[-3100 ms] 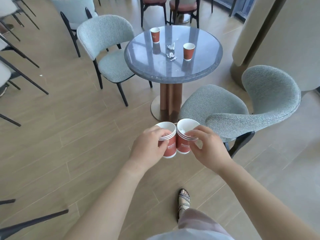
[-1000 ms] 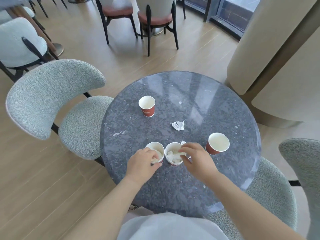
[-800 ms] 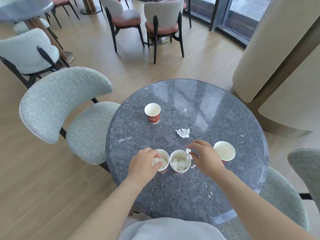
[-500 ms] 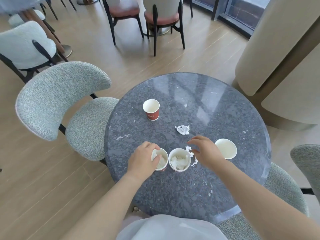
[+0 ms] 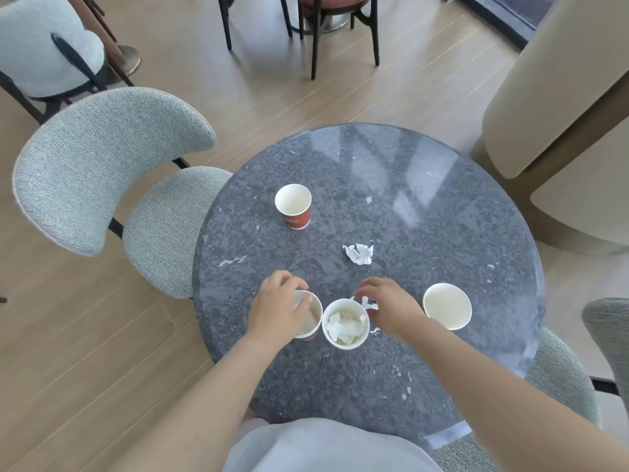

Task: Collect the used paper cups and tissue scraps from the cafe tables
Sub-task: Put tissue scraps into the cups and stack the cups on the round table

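Observation:
Two red paper cup stacks stand side by side near the front of the round grey stone table (image 5: 442, 212). My left hand (image 5: 279, 308) grips the rim of the left cup stack (image 5: 311, 318). The right cup stack (image 5: 345, 323) holds crumpled tissue. My right hand (image 5: 391, 304) pinches a small tissue scrap (image 5: 367, 304) just beside that cup. An empty cup (image 5: 447, 305) stands to the right of my right hand. Another empty cup (image 5: 293, 206) stands farther back. A crumpled tissue scrap (image 5: 358, 253) lies in the middle of the table.
A grey-green upholstered chair (image 5: 102, 172) stands at the table's left and another (image 5: 558, 379) at its near right. Dark-legged chairs (image 5: 323, 15) stand beyond on the wood floor. A beige curved column (image 5: 558, 107) rises at the right.
Earlier I carried both cup stacks to this table and set them down. In the last second my right hand left its cup stack and picked up a tissue scrap beside it.

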Demonstrator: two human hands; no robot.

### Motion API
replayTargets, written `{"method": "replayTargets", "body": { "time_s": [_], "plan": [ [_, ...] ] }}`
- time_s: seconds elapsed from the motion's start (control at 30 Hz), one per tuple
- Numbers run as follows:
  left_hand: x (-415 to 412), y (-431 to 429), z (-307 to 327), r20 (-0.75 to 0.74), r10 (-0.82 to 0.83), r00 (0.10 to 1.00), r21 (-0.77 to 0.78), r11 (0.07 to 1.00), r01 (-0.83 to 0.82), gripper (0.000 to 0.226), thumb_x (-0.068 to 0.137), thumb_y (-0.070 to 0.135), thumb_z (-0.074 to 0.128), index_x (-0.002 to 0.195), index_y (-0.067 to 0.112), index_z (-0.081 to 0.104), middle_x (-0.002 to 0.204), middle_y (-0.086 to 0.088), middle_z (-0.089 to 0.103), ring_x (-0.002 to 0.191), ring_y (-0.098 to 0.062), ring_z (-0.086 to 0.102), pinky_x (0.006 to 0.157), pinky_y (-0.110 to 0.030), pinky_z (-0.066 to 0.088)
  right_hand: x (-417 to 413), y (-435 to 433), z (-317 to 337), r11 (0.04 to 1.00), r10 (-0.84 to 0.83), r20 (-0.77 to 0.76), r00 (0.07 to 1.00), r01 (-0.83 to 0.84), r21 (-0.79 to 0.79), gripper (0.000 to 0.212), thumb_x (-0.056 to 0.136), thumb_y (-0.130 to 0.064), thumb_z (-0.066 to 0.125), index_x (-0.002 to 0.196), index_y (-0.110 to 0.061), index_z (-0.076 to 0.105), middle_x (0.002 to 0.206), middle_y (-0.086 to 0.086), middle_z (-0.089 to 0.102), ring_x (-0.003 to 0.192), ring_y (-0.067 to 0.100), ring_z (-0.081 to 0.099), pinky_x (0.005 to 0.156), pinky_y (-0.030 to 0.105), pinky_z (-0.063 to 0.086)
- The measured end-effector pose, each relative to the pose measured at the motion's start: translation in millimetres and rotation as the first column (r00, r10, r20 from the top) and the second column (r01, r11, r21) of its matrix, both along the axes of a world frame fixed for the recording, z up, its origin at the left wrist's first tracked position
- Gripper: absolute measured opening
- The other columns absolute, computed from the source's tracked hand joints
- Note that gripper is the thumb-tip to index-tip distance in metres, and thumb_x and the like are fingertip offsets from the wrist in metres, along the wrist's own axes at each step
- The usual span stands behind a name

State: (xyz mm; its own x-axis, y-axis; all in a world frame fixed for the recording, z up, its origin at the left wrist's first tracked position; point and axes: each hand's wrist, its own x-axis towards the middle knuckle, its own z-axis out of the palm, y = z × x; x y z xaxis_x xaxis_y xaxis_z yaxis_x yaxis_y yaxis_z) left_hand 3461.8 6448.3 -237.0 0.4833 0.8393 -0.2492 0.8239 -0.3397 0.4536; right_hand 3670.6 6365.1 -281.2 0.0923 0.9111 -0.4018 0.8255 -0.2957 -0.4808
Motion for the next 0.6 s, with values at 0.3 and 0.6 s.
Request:
{"method": "replayTargets", "body": {
  "time_s": [0.3,0.6],
  "plan": [
    [-2,9,-6,0.013,0.071,0.997,-0.092,0.993,-0.070,0.008,0.087,0.028,0.052,0.090,0.030,0.059,0.095,0.010,0.060,0.089,-0.013,0.055,0.077,-0.036,0.048,-1,16,-18,0.998,0.046,-0.023,0.999,-0.047,-0.050,0.028,0.081,-0.020,0.065,0.108,-0.023,0.062,0.114,0.002,0.046,0.108,0.021,0.044,0.082,0.034,0.046],
    [6,30,-9,0.181,0.285,0.941,-0.139,0.955,-0.262,0.014,0.089,0.018,0.051,0.095,0.025,0.061,0.096,0.007,0.061,0.085,-0.009,0.055,0.073,-0.023,0.039,21,45,1,0.975,-0.126,-0.019,0.992,0.128,0.180,0.012,0.084,-0.009,0.058,0.092,-0.013,0.065,0.106,0.009,0.054,0.093,0.030,0.055,0.072,0.037,0.047]
  ]
}}
